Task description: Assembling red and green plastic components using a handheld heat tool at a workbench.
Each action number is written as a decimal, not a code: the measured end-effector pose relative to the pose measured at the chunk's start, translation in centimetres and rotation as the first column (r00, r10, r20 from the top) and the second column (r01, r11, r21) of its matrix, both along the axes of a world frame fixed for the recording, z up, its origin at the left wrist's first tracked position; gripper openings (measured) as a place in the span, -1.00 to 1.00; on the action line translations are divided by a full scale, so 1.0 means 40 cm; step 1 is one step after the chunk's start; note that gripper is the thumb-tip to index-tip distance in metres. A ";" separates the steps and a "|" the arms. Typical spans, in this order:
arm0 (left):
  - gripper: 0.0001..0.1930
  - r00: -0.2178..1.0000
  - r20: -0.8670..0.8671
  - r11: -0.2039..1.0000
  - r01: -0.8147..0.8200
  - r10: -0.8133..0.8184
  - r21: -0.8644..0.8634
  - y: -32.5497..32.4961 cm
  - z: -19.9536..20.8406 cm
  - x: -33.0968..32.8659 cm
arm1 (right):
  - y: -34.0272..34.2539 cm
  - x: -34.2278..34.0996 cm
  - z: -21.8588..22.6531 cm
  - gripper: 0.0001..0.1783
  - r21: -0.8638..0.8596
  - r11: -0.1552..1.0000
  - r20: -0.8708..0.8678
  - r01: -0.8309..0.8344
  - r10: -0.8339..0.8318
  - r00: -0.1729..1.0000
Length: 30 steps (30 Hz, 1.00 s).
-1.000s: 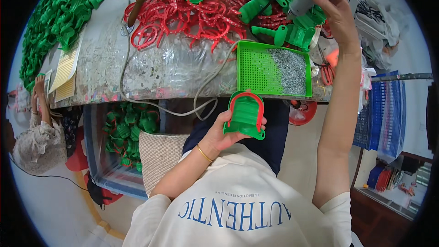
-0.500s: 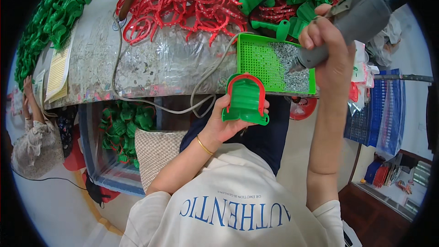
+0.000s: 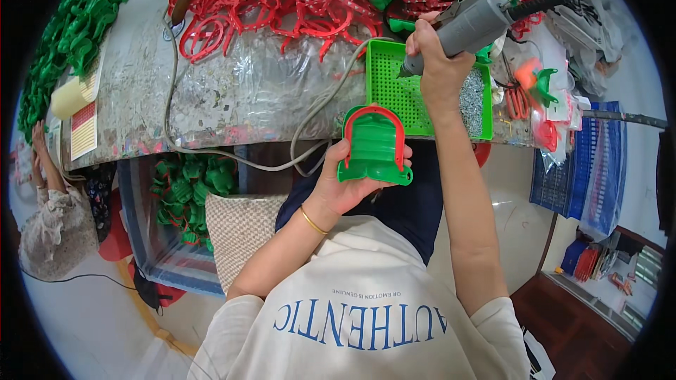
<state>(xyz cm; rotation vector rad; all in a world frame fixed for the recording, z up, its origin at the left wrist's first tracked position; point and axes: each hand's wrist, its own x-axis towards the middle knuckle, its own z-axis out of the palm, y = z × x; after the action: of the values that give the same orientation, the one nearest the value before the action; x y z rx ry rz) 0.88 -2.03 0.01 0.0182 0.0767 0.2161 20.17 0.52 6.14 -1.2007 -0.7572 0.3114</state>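
My left hand (image 3: 335,188) is closed round a green plastic shell (image 3: 375,146), held up in front of my body with its hollow side showing. A red U-shaped strip (image 3: 377,110) runs along the shell's curved edge. Above and to the right, my right hand (image 3: 443,77) grips a grey electric screwdriver (image 3: 473,27), whose tip points down and left over a bright green tray (image 3: 389,70). Small silvery screws (image 3: 473,105) lie at the tray's right side, partly hidden by my right wrist. The tip is apart from the shell.
Red U-shaped strips (image 3: 282,3) and green shells (image 3: 70,39) are heaped on the plastic-covered table (image 3: 239,91). A grey cable (image 3: 172,91) crosses it. Left of my legs, a crate (image 3: 141,239) holds green parts. Another person's hand (image 3: 41,142) is at the far left.
My right hand has carried the screwdriver leftward, its tip leaving the screws for the tray's left half. The shell in my left hand has shifted slightly left and away from me.
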 end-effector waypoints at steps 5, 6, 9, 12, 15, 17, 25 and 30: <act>-0.21 1.000 -0.002 1.000 0.004 -0.004 0.006 0.001 -0.010 0.003 | 0.003 0.007 -0.024 -0.89 0.006 1.000 -0.001 0.019 -0.019 1.000; -0.21 1.000 -0.004 1.000 0.004 -0.004 0.003 0.001 -0.010 0.003 | 0.004 0.008 -0.027 -0.89 0.003 1.000 0.001 0.021 -0.021 1.000; -0.21 1.000 -0.012 1.000 0.005 -0.005 0.006 0.001 -0.011 0.003 | 0.006 0.007 -0.031 -0.90 0.022 0.999 0.010 0.026 -0.027 1.000; -0.20 1.000 -0.004 1.000 0.009 -0.009 0.011 0.001 -0.016 0.004 | 0.008 0.003 -0.029 -0.90 0.030 0.999 0.016 0.029 -0.029 0.999; -0.19 1.000 -0.015 1.000 0.011 -0.010 0.022 0.003 -0.016 0.003 | 0.006 0.000 -0.031 -0.90 0.018 0.999 0.020 0.035 -0.035 0.999; -0.18 0.999 -0.027 0.999 0.024 -0.023 0.030 0.006 -0.015 0.001 | 0.006 0.000 -0.032 -0.90 0.020 0.999 0.024 0.042 -0.043 0.999; -0.19 0.997 -0.078 1.000 -0.010 0.010 0.004 0.007 -0.002 0.003 | 0.008 -0.001 -0.033 -0.90 0.030 0.999 0.057 0.022 -0.024 0.998; -0.22 1.000 0.003 1.000 0.010 -0.010 -0.001 0.006 -0.017 0.004 | -0.002 -0.011 0.016 -0.88 0.073 0.996 0.006 0.044 -0.045 0.999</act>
<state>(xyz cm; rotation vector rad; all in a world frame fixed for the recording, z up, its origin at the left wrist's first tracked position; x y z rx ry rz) 1.03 -1.80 -0.67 0.0171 0.0734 0.2059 19.72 0.45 6.77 -1.1491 -0.7409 0.2408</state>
